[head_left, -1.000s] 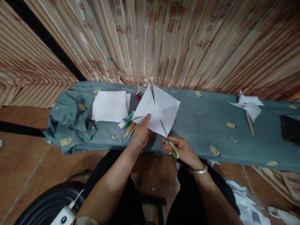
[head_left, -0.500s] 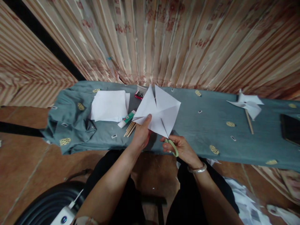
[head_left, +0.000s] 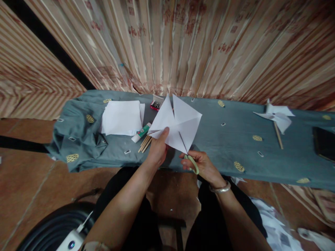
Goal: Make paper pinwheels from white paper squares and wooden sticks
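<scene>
Striped curtain behind, a desk draped in grey-green cloth across the middle of the frame. Nearest, at lower centre: right hand closed on green-handled scissors, blades running up into the near corner of the white paper square. Left hand, just left of it, pinching the square near its centre and holding it up off the cloth. Slits already visible from other corners, so probably the last cuts; no folding or pinning yet. Farther left: wooden sticks, glue tube, paper stack. Far right: a finished pinwheel.
</scene>
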A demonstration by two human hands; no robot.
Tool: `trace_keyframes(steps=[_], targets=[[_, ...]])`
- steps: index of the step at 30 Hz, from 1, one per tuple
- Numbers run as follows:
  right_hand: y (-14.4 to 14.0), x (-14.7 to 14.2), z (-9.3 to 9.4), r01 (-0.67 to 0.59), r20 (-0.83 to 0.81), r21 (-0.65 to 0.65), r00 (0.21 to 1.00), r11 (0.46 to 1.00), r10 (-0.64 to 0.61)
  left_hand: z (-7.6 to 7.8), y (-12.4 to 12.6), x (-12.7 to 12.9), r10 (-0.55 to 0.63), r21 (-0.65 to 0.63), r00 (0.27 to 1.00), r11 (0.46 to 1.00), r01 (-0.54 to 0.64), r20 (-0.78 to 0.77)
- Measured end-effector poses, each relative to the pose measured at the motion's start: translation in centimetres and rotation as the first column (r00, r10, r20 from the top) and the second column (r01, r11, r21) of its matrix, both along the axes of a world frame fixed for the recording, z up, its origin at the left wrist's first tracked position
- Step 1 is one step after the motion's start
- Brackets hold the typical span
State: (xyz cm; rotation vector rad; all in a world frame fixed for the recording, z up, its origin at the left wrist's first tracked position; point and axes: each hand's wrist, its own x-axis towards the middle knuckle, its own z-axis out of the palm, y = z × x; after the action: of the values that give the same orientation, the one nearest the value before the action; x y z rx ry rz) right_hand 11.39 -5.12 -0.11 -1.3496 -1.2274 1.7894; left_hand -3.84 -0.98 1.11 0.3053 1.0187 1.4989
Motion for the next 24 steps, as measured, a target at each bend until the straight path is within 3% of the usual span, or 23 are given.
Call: trace_keyframes(steps=[24], targets=[[0.07,-0.37,0.44,0.04,0.003,0.004,0.999,0.999,-0.04,0.21,-0.52,0.02,-0.069,-0.033,0.998,0.997,0.069,-0.005]])
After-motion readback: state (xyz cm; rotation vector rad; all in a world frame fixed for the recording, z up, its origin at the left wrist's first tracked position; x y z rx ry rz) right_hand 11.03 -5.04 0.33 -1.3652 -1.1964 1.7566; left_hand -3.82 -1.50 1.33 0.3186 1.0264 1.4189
